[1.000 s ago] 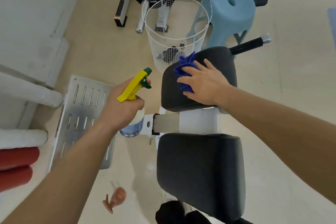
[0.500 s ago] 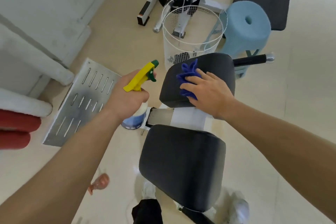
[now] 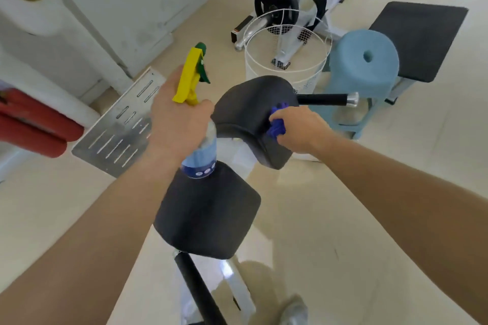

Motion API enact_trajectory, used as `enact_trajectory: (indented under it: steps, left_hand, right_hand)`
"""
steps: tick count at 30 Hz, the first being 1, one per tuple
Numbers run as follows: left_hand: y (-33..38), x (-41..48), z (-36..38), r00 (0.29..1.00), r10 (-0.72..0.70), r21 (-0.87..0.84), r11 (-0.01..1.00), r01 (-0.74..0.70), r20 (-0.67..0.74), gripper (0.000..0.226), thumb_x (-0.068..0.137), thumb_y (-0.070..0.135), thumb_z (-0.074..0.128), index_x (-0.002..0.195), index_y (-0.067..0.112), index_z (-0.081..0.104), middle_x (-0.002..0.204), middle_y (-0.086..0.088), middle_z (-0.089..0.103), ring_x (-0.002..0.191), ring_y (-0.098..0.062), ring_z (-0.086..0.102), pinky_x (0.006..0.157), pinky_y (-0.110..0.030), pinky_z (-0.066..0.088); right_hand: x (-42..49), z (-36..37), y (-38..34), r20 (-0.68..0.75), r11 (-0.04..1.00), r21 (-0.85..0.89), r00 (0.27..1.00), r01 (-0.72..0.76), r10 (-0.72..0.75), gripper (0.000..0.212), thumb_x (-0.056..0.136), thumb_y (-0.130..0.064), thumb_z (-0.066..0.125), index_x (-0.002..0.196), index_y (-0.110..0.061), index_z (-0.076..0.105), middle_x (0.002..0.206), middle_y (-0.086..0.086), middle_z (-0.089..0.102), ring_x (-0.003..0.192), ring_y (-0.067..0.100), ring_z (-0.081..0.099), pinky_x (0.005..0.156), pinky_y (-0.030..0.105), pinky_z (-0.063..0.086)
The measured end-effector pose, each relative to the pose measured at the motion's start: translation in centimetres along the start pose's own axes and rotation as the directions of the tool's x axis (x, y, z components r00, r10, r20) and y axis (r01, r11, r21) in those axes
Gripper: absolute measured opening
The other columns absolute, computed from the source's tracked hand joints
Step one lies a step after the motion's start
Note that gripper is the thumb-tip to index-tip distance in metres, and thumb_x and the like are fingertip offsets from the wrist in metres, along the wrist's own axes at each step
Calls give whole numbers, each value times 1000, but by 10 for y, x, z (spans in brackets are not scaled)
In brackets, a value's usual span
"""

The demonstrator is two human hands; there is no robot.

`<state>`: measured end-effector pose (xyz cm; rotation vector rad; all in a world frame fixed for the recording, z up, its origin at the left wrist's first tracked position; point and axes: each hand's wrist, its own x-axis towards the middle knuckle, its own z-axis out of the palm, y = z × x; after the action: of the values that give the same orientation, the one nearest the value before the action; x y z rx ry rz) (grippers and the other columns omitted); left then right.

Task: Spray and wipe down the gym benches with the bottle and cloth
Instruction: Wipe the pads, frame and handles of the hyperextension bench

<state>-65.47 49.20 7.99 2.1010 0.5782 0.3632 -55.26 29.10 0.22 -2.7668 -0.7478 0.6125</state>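
The blue cloth (image 3: 276,124) is bunched against the right side of the upper bench pad (image 3: 245,105), a black cushion that curves down toward the camera. The right hand (image 3: 301,129) has its grip clamped round the cloth, fingers curled over it and pressing it onto the pad's flank. To the left, the left hand (image 3: 177,124) has its grip closed round the neck of the spray bottle (image 3: 200,150), a clear bottle of blue liquid with a yellow trigger head and green nozzle that points up and away. The bottle's base shows over the far edge of the lower bench pad (image 3: 208,211); whether it touches cannot be told. A black handle bar (image 3: 324,99) with a chrome end sticks out to the right from behind the upper pad. Beyond it stand a white wire basket (image 3: 287,60) and, just beside that, a light-blue stool (image 3: 364,66). Farther back are a black weight plate (image 3: 276,1) and another padded bench (image 3: 417,37). On the pale floor (image 3: 343,219) at the left lies a slotted metal plate (image 3: 118,126), near some red rolls (image 3: 31,124).
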Motion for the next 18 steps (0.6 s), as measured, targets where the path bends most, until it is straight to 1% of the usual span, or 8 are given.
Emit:
enact_trajectory:
  steps: [2, 6, 8, 10, 11, 14, 16, 18]
  left_hand:
    - [15, -18, 20, 1000, 3, -50, 999, -3, 2, 54, 70, 16, 56, 122, 23, 67, 108, -13, 70, 95, -29, 61, 74, -10, 44]
    - [30, -42, 63, 1000, -10, -190, 982, 14, 20, 34, 77, 0, 62, 103, 21, 67, 92, -18, 67, 74, -23, 54, 68, -12, 43]
    - [34, -51, 87, 999, -25, -241, 970, 33, 34, 37, 82, -7, 62, 104, 23, 65, 88, 1, 69, 76, -21, 62, 70, -15, 46]
    - [38, -60, 108, 994, -53, -367, 926, 84, 93, 46, 83, -6, 60, 112, 30, 63, 103, 11, 69, 82, -10, 70, 83, -21, 55]
    - [39, -62, 120, 992, -67, -418, 902, 107, 111, 50, 80, -2, 58, 113, 34, 63, 108, 12, 69, 85, -9, 71, 89, -30, 58]
    - [33, -60, 155, 976, -151, -449, 869, 208, 160, 50, 72, 8, 57, 107, 45, 64, 98, 17, 69, 90, -32, 68, 91, -50, 58]
    - [29, -57, 175, 961, -201, -444, 855, 268, 191, 49, 72, 6, 59, 104, 43, 66, 97, 12, 70, 91, -38, 67, 91, -52, 57]
    - [25, -52, 195, 942, -250, -417, 849, 324, 223, 53, 77, -7, 61, 103, 38, 67, 97, 3, 71, 91, -31, 68, 91, -49, 57]
  right_hand:
    - [-16, -3, 35, -36, 987, 122, 994, -101, 106, 48, 81, -22, 71, 128, -28, 60, 123, 5, 63, 108, 30, 58, 89, 37, 47]
    - [-33, -13, 85, -120, 904, 362, 951, -226, 286, 77, 69, -18, 85, 137, -23, 48, 127, 4, 55, 105, 24, 56, 88, 41, 55]
    - [-31, -20, 100, -145, 873, 422, 932, -244, 331, 83, 68, -18, 87, 140, -20, 45, 129, 4, 56, 108, 24, 57, 88, 43, 56]
    - [-24, -27, 112, -184, 870, 443, 929, -214, 322, 79, 70, -18, 85, 139, -18, 47, 128, 2, 59, 110, 23, 57, 88, 39, 53]
    - [-19, -32, 118, -198, 875, 442, 930, -196, 308, 77, 71, -19, 84, 139, -19, 48, 128, 2, 60, 111, 23, 57, 86, 36, 50]
    - [1, -42, 134, -233, 888, 439, 937, -139, 262, 73, 74, -19, 81, 140, -20, 50, 130, 1, 60, 111, 23, 57, 84, 31, 46]
    - [16, -47, 142, -254, 888, 446, 937, -107, 240, 66, 77, -17, 77, 138, -19, 52, 127, 1, 62, 105, 21, 57, 82, 30, 46]
    - [34, -55, 149, -254, 891, 443, 939, -99, 230, 59, 81, -16, 72, 137, -19, 53, 120, 1, 62, 97, 18, 55, 80, 29, 45]
